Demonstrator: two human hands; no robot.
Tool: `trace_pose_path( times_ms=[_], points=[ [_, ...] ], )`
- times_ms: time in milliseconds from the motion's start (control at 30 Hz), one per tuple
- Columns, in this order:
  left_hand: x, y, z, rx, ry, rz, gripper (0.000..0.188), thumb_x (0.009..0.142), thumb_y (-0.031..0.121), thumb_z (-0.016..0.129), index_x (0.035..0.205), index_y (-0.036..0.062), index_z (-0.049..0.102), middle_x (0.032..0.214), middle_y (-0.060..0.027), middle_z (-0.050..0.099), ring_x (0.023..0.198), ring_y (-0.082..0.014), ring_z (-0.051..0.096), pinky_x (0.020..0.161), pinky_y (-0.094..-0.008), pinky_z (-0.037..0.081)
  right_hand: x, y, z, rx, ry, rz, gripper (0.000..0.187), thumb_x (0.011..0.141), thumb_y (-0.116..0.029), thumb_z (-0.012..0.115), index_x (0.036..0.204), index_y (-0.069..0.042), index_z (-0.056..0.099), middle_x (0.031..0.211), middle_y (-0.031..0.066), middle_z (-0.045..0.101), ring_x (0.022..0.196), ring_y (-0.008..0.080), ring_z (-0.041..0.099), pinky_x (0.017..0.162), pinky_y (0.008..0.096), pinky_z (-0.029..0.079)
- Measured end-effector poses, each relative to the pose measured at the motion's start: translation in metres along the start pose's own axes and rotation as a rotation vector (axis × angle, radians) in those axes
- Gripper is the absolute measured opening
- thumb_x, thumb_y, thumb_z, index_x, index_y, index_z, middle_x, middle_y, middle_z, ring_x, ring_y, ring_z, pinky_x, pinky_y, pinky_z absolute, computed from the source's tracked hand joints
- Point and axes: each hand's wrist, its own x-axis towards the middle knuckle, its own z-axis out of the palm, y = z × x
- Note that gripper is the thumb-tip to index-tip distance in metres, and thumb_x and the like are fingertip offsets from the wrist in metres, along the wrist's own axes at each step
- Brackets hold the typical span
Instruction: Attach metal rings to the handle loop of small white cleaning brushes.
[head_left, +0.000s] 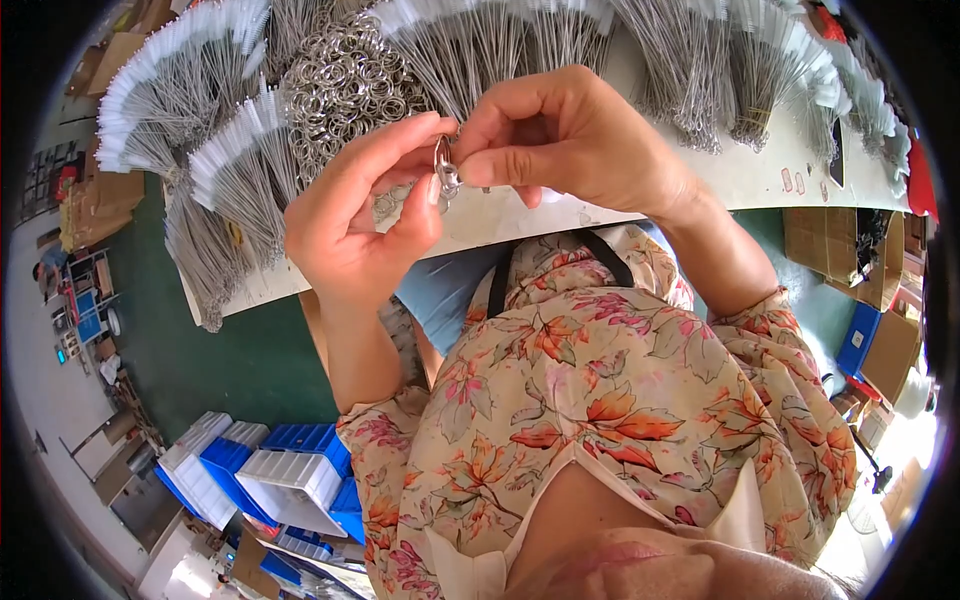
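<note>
Both hands meet above the near edge of the worktable, in front of a heap of split key rings (345,85). Between thumb and fingers, my left hand (355,215) pinches a shiny metal key ring (441,152). My right hand (590,145) closes on the same ring from the other side, thumb and forefinger pressed together. A small silvery piece (450,182) shows at the ring's lower part, too small to make out. Behind the hands lie bundles of thin wire brushes (480,60) with white bristle ends.
More wire brush bundles (235,160) cover the left of the pale table (720,185), and others (770,70) its right. Blue and white plastic bins (290,480) stand on the green floor at lower left. Cardboard boxes (830,240) sit at the right.
</note>
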Motion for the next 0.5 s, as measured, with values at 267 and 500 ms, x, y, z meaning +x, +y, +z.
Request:
trace_pose_path(
  times_ms=[267,500],
  points=[
    [0.004,-0.009,-0.01,-0.041,-0.151,-0.167,0.018,0.083,-0.002,0.057,0.1,-0.0054,0.059,0.087,-0.0083,0.058,0.075,-0.0106,0.055,0.065,-0.0219,0.047,0.0,0.012,-0.005,-0.035,-0.014,0.024,0.014,0.084,-0.012,0.062,0.092,-0.001,0.062,0.073,0.0005,0.06,0.061,0.005,0.054,0.051,0.0196,0.042],
    [-0.007,-0.02,-0.003,-0.836,0.094,-0.556,0.011,0.087,0.003,0.054,0.095,-0.0025,0.058,0.08,-0.0035,0.054,0.063,-0.0068,0.045,0.053,-0.0188,0.037,0.003,0.027,0.001,0.199,-0.045,0.04,0.018,0.085,-0.015,0.061,0.095,0.0,0.062,0.074,0.0009,0.061,0.061,0.0051,0.055,0.051,0.0198,0.043]
  ],
)
